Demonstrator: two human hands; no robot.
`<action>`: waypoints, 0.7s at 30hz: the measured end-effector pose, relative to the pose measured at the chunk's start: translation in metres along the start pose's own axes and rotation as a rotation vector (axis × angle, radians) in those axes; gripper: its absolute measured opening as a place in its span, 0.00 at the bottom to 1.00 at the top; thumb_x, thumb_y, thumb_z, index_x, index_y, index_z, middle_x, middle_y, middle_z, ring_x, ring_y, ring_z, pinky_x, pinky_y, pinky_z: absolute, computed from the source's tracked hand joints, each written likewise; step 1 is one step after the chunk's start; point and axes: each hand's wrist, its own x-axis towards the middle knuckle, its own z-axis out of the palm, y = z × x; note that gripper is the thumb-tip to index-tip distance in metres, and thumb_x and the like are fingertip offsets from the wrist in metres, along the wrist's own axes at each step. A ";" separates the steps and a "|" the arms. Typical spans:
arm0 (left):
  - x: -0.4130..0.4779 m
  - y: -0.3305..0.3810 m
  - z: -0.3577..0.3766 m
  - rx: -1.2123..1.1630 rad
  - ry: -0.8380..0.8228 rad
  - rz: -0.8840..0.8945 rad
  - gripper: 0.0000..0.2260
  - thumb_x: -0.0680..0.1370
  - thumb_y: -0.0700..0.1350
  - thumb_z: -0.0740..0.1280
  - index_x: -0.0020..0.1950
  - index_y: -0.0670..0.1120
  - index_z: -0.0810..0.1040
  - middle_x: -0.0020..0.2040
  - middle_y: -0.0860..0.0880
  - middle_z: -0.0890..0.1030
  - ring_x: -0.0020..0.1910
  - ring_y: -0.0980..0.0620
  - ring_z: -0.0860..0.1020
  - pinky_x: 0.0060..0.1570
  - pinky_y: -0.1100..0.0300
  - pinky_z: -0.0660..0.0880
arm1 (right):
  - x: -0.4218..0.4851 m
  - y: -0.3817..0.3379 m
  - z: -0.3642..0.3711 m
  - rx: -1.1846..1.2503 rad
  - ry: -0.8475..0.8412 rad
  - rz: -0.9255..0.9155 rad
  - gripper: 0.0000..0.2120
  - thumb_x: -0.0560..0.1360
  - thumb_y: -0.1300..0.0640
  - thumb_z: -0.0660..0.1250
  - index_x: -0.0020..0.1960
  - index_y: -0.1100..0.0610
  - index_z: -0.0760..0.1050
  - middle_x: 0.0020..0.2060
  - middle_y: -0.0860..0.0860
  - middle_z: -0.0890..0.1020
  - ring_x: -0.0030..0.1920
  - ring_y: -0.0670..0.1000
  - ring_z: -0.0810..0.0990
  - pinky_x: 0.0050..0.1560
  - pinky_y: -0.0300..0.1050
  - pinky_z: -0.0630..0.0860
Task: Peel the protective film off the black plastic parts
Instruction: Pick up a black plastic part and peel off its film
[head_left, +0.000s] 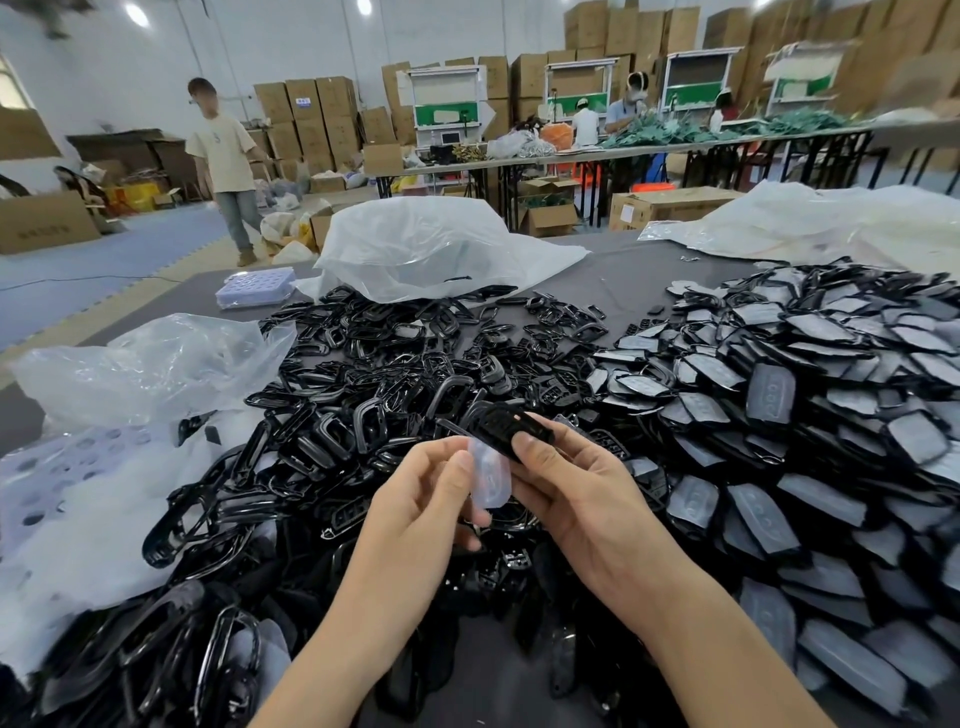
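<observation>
My right hand (576, 493) grips a glossy black plastic part (506, 423) above the middle of the table. My left hand (426, 499) pinches a translucent piece of protective film (491, 480) between thumb and fingers, right beside the part. The film hangs below the part's near end; whether it still clings there I cannot tell. A heap of black parts still covered in grey film (810, 415) fills the right side. Bare glossy black parts and frames (374, 389) lie piled at the centre and left.
Peeled films lie heaped on clear plastic bags (78, 478) at the left. Another clear bag (431, 249) and a small blue tray (254, 288) sit at the table's far side. A person (223, 161) walks beyond the table; other workers sit at far benches.
</observation>
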 end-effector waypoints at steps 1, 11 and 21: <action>0.000 -0.001 0.000 0.018 0.003 0.009 0.07 0.81 0.47 0.64 0.55 0.51 0.81 0.43 0.46 0.84 0.38 0.54 0.80 0.37 0.61 0.79 | 0.000 0.000 0.000 0.000 -0.001 -0.001 0.11 0.73 0.63 0.70 0.54 0.61 0.82 0.54 0.61 0.85 0.51 0.54 0.86 0.51 0.43 0.83; 0.001 -0.002 -0.002 0.196 0.116 0.100 0.07 0.79 0.43 0.69 0.42 0.50 0.84 0.30 0.53 0.78 0.30 0.57 0.74 0.32 0.66 0.74 | 0.001 0.007 -0.001 -0.105 0.006 -0.056 0.16 0.70 0.61 0.73 0.57 0.63 0.80 0.55 0.62 0.85 0.58 0.60 0.84 0.57 0.45 0.81; 0.003 -0.005 0.001 0.159 0.128 0.034 0.11 0.75 0.49 0.67 0.35 0.47 0.77 0.29 0.51 0.76 0.29 0.54 0.73 0.30 0.68 0.71 | -0.001 0.015 0.004 -0.100 -0.035 -0.080 0.10 0.71 0.60 0.74 0.52 0.59 0.84 0.56 0.62 0.84 0.59 0.59 0.84 0.56 0.43 0.81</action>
